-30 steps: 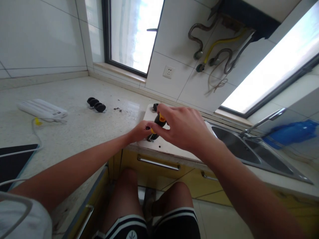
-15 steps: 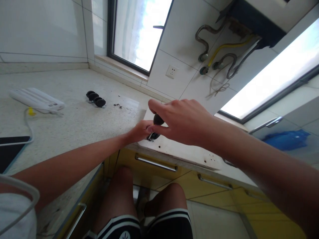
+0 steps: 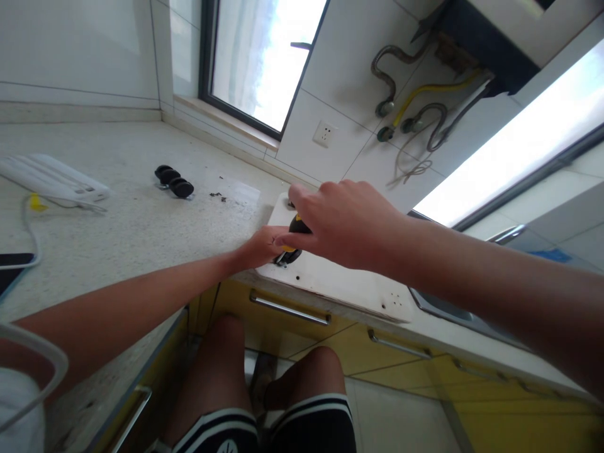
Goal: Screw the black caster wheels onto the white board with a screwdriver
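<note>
My right hand (image 3: 337, 214) is wrapped round a screwdriver (image 3: 296, 225) with a black and yellow handle, pointing down at the corner of a white board (image 3: 340, 277). Beneath it a black caster wheel (image 3: 291, 257) with a metal plate sits on that corner. My left hand (image 3: 262, 245) is closed at the caster, its fingertips partly hidden behind my right thumb. Dark holes show along the board's near edge. Two more black casters (image 3: 174, 181) lie on the counter to the left, with several small dark screws (image 3: 217, 196) beside them.
A white power bank (image 3: 61, 179) with a cable lies on the speckled counter (image 3: 155, 233), near a dark flat device (image 3: 14, 267). Yellow drawers (image 3: 283, 324) with metal handles are below. A sink (image 3: 453, 311) is at right. A socket (image 3: 325, 133) and pipes are on the wall.
The view has shifted slightly, so the counter items appear further left. My right hand has turned a little on the screwdriver, showing more of its yellow part. My left hand stays at the caster.
</note>
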Motion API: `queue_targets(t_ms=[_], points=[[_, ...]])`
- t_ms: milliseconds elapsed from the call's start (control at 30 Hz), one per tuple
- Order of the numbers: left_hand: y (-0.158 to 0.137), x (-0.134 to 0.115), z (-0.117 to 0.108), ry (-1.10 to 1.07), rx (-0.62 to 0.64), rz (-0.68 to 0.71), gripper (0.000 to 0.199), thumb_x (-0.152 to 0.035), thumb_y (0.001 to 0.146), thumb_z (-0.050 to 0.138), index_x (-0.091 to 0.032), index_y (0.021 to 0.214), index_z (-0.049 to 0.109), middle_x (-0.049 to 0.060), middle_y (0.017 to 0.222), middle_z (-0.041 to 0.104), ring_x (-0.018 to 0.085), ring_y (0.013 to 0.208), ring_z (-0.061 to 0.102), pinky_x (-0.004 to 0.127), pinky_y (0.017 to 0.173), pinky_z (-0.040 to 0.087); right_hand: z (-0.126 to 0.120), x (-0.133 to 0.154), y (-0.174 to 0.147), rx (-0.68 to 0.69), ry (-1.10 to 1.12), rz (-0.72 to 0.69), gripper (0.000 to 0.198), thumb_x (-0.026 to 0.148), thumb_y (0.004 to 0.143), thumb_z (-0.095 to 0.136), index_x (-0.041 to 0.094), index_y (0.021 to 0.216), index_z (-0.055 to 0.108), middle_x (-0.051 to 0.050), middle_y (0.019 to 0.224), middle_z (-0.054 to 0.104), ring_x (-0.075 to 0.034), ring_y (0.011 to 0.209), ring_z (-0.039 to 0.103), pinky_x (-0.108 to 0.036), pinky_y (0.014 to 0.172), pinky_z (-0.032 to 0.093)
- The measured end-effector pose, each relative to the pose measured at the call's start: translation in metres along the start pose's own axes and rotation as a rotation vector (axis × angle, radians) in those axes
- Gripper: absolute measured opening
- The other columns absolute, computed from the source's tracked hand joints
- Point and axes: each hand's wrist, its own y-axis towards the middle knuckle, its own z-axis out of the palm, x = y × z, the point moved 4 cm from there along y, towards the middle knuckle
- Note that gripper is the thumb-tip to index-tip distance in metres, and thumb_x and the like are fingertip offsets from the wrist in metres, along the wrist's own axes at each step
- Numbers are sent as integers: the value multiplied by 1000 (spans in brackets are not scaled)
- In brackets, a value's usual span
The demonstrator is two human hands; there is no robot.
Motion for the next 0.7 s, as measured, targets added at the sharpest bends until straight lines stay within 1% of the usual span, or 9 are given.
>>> queue_targets(t_ms=[67, 167, 200, 267, 333, 367, 533, 600, 700], points=[[0, -3, 0, -4, 12, 17, 32, -38, 88, 66, -21, 65, 52, -1, 66, 53, 13, 65, 46, 27, 56, 38, 1, -3, -2, 25, -4, 15, 63, 75, 102, 58, 19, 130, 63, -17, 96, 78, -32, 85, 73, -34, 58, 33], [0, -6, 0, -7, 29, 39, 32, -38, 91, 66, -20, 67, 56, -1, 65, 55, 13, 66, 48, 26, 55, 38, 2, -3, -4, 74, 77, -66, 58, 58, 100, 72, 23, 142, 54, -14, 115, 80, -28, 88, 74, -33, 59, 32], [0, -6, 0, -7, 29, 43, 33, -39, 92, 66, -20, 67, 56, -1, 65, 55, 13, 65, 49, 25, 55, 38, 1, -2, -4, 66, 90, -76, 55, 55, 101, 71, 23, 143, 53, -13, 115, 81, -27, 87, 73, -32, 59, 32], [0, -5, 0, -2, 23, 49, 37, -42, 93, 67, -20, 66, 56, -1, 65, 55, 13, 65, 48, 25, 54, 37, 2, -3, -5, 29, 64, -38, 51, 62, 105, 62, 22, 136, 59, -14, 104, 80, -28, 84, 72, -33, 59, 31], [0, -4, 0, 6, 17, 55, 38, -44, 93, 67, -20, 66, 56, -1, 66, 56, 13, 65, 47, 25, 55, 37, 4, -3, -5, 7, 7, 21, 61, 75, 103, 57, 20, 128, 63, -16, 95, 78, -30, 83, 71, -34, 60, 31], [0, -3, 0, 9, 18, 59, 38, -44, 94, 67, -19, 66, 56, -1, 66, 56, 13, 66, 48, 25, 55, 38, 5, -3, -5, 3, -10, 30, 64, 77, 102, 57, 19, 127, 64, -16, 96, 78, -31, 83, 71, -34, 60, 32], [-1, -2, 0, 9, 27, 70, 36, -40, 97, 66, -19, 68, 60, 0, 67, 59, 14, 68, 51, 27, 61, 41, 8, 0, -6, -24, 70, -102, 50, 55, 105, 66, 24, 143, 55, -13, 121, 78, -21, 76, 66, -33, 59, 30], [-1, -3, 0, 16, 21, 73, 37, -41, 97, 65, -19, 68, 60, 0, 69, 61, 14, 69, 52, 28, 61, 41, 10, -1, -5, -2, 57, -78, 49, 60, 105, 64, 22, 136, 62, -14, 113, 79, -24, 79, 67, -33, 61, 32], [-1, -7, 0, 26, 16, 81, 37, -43, 97, 63, -19, 69, 62, 1, 71, 63, 15, 72, 55, 28, 63, 43, 13, -5, -4, 20, 6, 18, 57, 71, 105, 57, 18, 121, 70, -16, 100, 77, -29, 84, 69, -35, 63, 34]])
